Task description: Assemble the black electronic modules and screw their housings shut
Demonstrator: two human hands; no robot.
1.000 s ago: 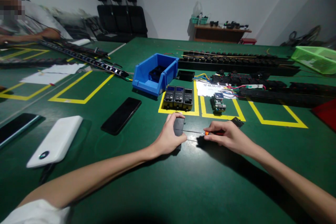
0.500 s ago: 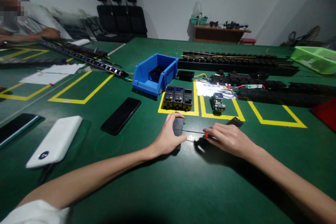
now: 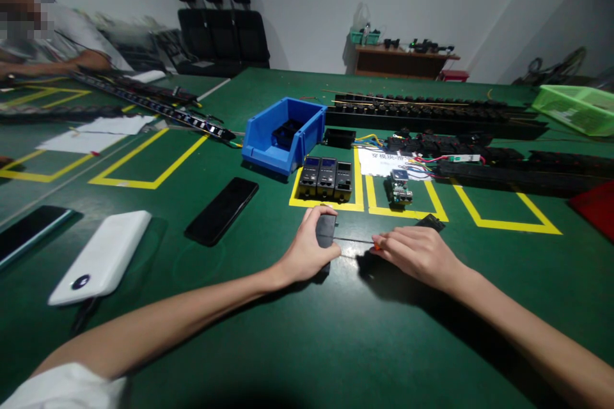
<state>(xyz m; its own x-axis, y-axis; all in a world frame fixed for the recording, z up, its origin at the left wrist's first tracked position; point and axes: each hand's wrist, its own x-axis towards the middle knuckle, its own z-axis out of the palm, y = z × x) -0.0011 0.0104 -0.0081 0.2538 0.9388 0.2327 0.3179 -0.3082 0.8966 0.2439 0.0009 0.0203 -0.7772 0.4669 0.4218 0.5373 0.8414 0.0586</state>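
Observation:
On the green table, my left hand [image 3: 309, 246] is closed around a small black module housing [image 3: 326, 230], thumb on the near side and fingers over the far side. My right hand [image 3: 415, 249] pinches the orange handle [image 3: 377, 245] of a screwdriver. Its thin dark shaft [image 3: 354, 240] runs level to the left, and the tip meets the housing's right side. Most of the handle is hidden by my fingers. A small black part [image 3: 432, 223] lies just beyond my right hand. Several black modules [image 3: 327, 177] stand side by side in a yellow-taped box beyond my left hand.
A blue bin [image 3: 283, 137] holds black parts. A green circuit board [image 3: 400, 188] sits in another taped box. At left lie a black phone [image 3: 222, 211], a white power bank [image 3: 102, 257] and another phone [image 3: 33, 233]. Black strips [image 3: 432, 118] line the back; a co-worker's arm [image 3: 62, 68] is far left.
My right hand's fingers have curled and rolled slightly around the screwdriver handle. My left hand and the housing stay in place.

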